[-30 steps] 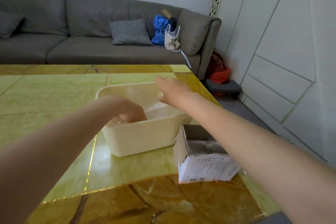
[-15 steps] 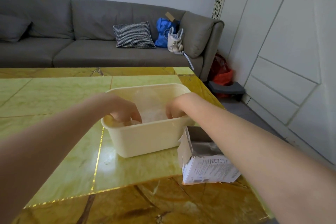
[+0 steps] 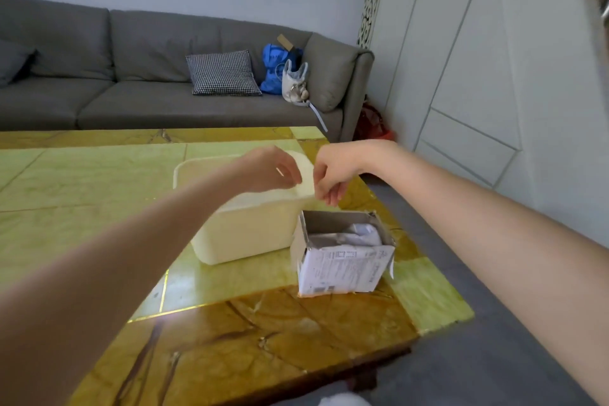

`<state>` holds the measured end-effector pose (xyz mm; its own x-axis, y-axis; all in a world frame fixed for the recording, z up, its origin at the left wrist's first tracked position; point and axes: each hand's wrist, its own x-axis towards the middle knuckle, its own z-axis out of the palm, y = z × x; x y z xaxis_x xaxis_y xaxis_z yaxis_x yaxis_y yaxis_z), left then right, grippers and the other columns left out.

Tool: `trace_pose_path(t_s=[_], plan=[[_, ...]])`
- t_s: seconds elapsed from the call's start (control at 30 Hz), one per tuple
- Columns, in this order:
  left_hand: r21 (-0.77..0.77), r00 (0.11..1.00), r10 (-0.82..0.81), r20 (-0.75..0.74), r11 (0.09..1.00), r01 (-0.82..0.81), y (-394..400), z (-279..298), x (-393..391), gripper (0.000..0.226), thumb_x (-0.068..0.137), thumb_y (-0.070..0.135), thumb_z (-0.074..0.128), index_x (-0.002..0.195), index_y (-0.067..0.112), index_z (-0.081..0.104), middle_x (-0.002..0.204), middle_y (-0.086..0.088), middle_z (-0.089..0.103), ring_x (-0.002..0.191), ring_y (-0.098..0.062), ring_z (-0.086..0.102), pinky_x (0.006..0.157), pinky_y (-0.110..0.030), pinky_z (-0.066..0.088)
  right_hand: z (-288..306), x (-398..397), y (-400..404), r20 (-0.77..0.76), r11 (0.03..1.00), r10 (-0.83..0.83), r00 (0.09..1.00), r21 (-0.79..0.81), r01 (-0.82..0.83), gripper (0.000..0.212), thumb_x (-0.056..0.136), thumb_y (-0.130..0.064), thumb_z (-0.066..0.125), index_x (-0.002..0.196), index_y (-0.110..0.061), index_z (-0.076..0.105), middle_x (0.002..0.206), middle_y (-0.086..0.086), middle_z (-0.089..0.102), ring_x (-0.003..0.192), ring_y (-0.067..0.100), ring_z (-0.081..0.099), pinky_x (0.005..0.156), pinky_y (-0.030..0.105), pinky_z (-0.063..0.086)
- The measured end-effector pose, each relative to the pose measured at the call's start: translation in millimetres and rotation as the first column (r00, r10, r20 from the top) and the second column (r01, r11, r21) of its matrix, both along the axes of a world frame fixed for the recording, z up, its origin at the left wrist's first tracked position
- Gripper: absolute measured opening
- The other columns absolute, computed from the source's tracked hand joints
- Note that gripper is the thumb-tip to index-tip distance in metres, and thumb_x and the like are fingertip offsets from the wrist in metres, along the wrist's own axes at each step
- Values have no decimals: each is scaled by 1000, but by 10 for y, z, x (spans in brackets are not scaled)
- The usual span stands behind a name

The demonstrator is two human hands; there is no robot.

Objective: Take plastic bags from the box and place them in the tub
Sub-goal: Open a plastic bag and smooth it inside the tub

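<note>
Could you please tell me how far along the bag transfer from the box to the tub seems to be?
Partway, it seems. Both hands, left hand and right hand, are raised over the tub with curled fingers; whether either holds a bag is unclear, and the tub's contents are hidden. Left to do: crumpled plastic bags still fill the open box.

both forearms are bare to the frame edge, with no sleeves visible. left hand (image 3: 270, 170) and right hand (image 3: 333, 175) carry no gloves.
</note>
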<state>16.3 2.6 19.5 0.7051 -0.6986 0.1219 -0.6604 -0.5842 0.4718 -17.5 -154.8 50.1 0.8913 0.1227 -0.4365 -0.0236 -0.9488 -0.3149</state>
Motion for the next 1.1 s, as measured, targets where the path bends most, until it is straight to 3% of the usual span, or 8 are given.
trace_pose_path(t_s=[0.13, 0.23, 0.37, 0.5, 0.83, 0.93, 1.0, 1.1], plan=[[212, 997, -79, 9, 974, 75, -212, -143, -341, 21, 84, 18, 66, 104, 14, 68, 97, 1, 63, 76, -3, 56, 62, -13, 39, -291, -396, -64, -14, 946, 24, 1000, -322, -27, 20, 84, -7, 68, 67, -3, 58, 49, 5, 61, 44, 15, 60, 56, 27, 55], [343, 999, -49, -9, 938, 49, -278, -243, -458, 26, 85, 23, 65, 109, 13, 62, 109, -1, 60, 97, -19, 55, 74, -22, 37, -469, -501, 6, 74, 884, 100, 992, -463, -54, 15, 83, -12, 66, 73, -6, 57, 60, 3, 55, 53, 20, 57, 51, 27, 47], [327, 1000, -9, -30, 945, 18, -266, -302, -508, 22, 86, 22, 64, 105, 12, 60, 100, -1, 56, 89, -17, 50, 74, -23, 37, -509, -541, 74, 154, 782, 201, 967, -620, -64, 12, 89, -8, 57, 101, -9, 60, 80, 0, 46, 67, 20, 48, 49, 26, 35], [302, 1000, 3, -22, 953, 4, -267, -304, -519, 21, 86, 21, 63, 105, 12, 60, 93, 2, 51, 87, -16, 49, 66, -21, 37, -516, -529, 62, 178, 761, 243, 954, -644, -73, 18, 91, -4, 53, 108, -6, 59, 98, 7, 53, 77, 21, 45, 49, 25, 31], [283, 1000, -15, 5, 959, 13, -252, -322, -519, 23, 87, 24, 63, 105, 10, 61, 92, 2, 51, 85, -16, 48, 59, -13, 33, -561, -528, 15, 102, 764, 214, 972, -637, -101, 22, 91, -2, 49, 111, -5, 58, 69, 1, 39, 63, 21, 47, 52, 26, 36], [282, 1000, -3, -2, 959, 4, -255, -322, -513, 25, 85, 23, 65, 105, 9, 59, 92, 2, 51, 84, -16, 47, 58, -14, 32, -502, -512, 0, 86, 784, 179, 980, -614, -90, 14, 93, -2, 47, 99, -3, 60, 66, 0, 40, 48, 15, 39, 43, 23, 29], [284, 1000, 1, 9, 959, -3, -256, -322, -518, 30, 84, 21, 66, 110, 9, 56, 97, -2, 54, 85, -17, 47, 61, -16, 35, -447, -491, -6, 110, 815, 160, 981, -576, -68, 18, 91, 2, 45, 74, -3, 51, 63, 2, 42, 46, 16, 40, 42, 24, 30], [261, 1000, 5, 11, 965, -7, -264, -324, -530, 42, 82, 19, 69, 118, 10, 49, 114, -8, 57, 93, -22, 54, 75, -26, 44, -336, -447, -34, 177, 863, 112, 978, -505, -7, 25, 86, 9, 46, 66, -6, 48, 56, 6, 49, 45, 20, 48, 45, 24, 38]])
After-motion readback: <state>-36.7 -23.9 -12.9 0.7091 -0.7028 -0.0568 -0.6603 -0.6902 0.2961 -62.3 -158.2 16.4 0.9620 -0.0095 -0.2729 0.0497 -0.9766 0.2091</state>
